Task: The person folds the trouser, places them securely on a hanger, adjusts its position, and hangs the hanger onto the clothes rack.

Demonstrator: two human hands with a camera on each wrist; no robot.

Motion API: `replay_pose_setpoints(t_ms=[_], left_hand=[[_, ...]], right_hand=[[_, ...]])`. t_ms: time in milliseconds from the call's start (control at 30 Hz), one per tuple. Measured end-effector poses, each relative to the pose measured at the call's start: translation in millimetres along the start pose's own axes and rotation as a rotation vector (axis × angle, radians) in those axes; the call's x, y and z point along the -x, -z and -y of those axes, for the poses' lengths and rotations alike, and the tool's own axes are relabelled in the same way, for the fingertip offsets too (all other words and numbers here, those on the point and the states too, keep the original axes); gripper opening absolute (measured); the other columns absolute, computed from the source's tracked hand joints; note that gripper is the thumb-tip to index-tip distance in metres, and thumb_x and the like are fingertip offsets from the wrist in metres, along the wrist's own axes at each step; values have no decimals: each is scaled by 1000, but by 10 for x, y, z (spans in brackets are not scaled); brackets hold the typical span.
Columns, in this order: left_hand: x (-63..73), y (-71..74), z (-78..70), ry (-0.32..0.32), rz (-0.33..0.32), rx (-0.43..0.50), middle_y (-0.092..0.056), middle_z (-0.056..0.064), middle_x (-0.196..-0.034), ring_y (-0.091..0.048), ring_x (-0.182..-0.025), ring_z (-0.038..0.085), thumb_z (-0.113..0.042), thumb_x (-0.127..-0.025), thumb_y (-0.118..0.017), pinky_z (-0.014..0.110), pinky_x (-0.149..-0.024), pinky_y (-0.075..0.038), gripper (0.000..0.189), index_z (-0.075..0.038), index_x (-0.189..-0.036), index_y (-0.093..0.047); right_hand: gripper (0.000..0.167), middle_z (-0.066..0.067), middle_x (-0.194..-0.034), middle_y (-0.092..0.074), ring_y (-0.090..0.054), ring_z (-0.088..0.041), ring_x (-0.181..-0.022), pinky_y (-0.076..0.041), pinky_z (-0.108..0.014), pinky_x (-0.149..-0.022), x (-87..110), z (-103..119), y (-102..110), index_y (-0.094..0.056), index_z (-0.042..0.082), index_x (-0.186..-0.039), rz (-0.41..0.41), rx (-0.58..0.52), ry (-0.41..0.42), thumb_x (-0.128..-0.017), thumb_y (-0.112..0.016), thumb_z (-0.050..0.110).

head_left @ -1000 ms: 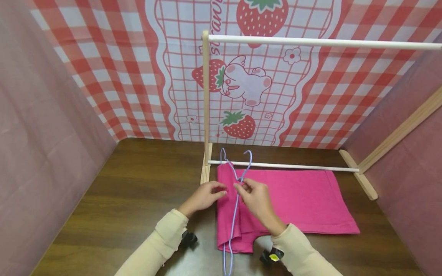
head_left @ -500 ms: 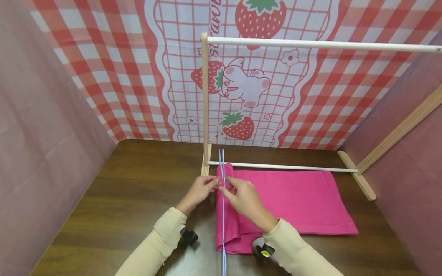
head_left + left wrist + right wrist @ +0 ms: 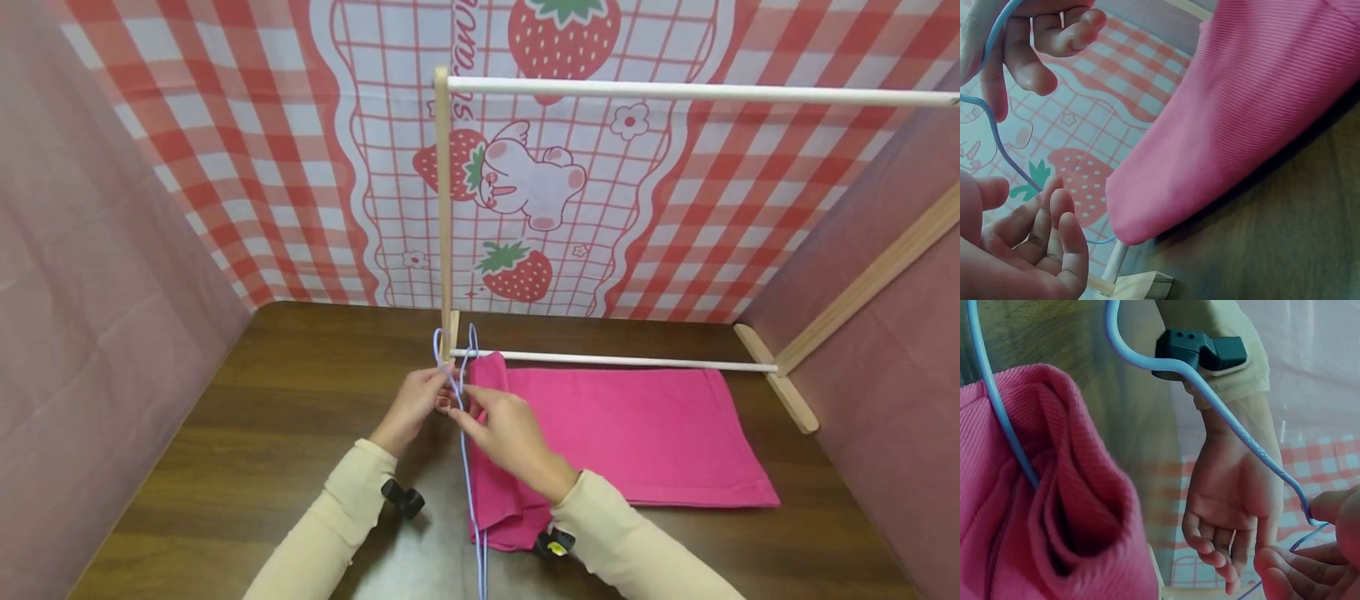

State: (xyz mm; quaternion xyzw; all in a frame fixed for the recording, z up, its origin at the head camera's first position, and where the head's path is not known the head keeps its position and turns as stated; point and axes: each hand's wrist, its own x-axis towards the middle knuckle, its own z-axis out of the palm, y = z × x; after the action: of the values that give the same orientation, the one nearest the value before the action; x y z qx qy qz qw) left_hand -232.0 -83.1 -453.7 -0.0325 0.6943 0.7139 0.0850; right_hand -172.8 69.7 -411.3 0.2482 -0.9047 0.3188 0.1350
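Note:
My right hand [image 3: 513, 429] pinches a lilac wire hanger [image 3: 1260, 452] at its neck, below the hook. The hanger stands tilted left, its hook and far corner pointing to the rack. Its lower bar runs inside the folded left end of a pink ribbed garment [image 3: 637, 433], which looks like trousers folded lengthwise, flat on the table. My left hand [image 3: 414, 404] is beside the hook, left of the garment. In the right wrist view the left hand [image 3: 1232, 494] has loosely bent fingers, beyond the hanger wire. The left wrist view shows the garment's folded end [image 3: 1210, 137] raised over the tabletop.
A wooden rack stands behind, with a white top rod [image 3: 675, 90], a white lower rod [image 3: 622, 361] and a left post [image 3: 443, 217]. The brown table [image 3: 285, 433] ends at a strawberry-patterned curtain [image 3: 525, 275]. Pink cloth walls [image 3: 112, 250] flank it.
The hanger's hook has swung from right to left, and my right hand has moved left with it. My left hand has shifted slightly left and away. The garment stays nearly in place.

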Motion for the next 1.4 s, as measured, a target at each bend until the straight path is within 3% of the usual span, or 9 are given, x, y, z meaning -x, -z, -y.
replay_pose_setpoints(t_ms=[200, 367, 533, 800, 1133, 1400], left_hand=[[-53, 42, -6, 41, 40, 75, -67, -5, -72, -59, -66, 5, -22, -102, -49, 20, -63, -47, 42, 14, -119, -60], [-58, 65, -14, 65, 90, 169, -67, -3, -74, -61, -68, 5, -21, -101, -50, 18, -61, -47, 42, 16, -120, -57], [-69, 83, 1, 71, 132, 186, -65, -1, -77, -58, -63, 6, -19, -100, -52, 16, -58, -44, 40, 16, -120, -57], [-57, 76, -13, 53, 102, 190, -63, -3, -72, -56, -64, 6, -15, -98, -54, 17, -57, -45, 35, 15, -113, -62], [-60, 97, -23, 54, 84, 189, -62, -5, -68, -54, -59, 4, -12, -97, -54, 16, -54, -44, 38, 21, -118, -56], [-69, 124, -25, 70, 54, 211, -62, -7, -64, -52, -56, 1, -8, -95, -57, 14, -52, -43, 20, 7, -99, -69]], right_hand=[[40, 3, -69, -64, -52, -4, -57, -41, -16, -52, -6, 48, -63, -67, 0, -118, 19, 30, 19, -88, -71, 27], [28, 4, -66, -61, -50, -5, -57, -41, -18, -53, 3, 86, -108, -70, 7, -105, 21, 54, 56, -87, -72, 28], [20, 4, -65, -60, -51, -5, -57, -41, -19, -53, 6, 102, -148, -67, 11, -95, 19, 59, 71, -87, -72, 28], [19, 1, -65, -61, -52, -7, -58, -41, -20, -53, 3, 93, -186, -66, 11, -92, 13, 51, 77, -86, -73, 27], [35, 2, -68, -64, -54, -7, -59, -43, -19, -55, -28, 62, -145, -69, 4, -112, 24, 11, 76, -86, -73, 25], [37, -3, -70, -68, -61, -10, -58, -44, -16, -52, -129, -27, -7, -68, 0, -115, 4, -58, -21, -87, -73, 23]])
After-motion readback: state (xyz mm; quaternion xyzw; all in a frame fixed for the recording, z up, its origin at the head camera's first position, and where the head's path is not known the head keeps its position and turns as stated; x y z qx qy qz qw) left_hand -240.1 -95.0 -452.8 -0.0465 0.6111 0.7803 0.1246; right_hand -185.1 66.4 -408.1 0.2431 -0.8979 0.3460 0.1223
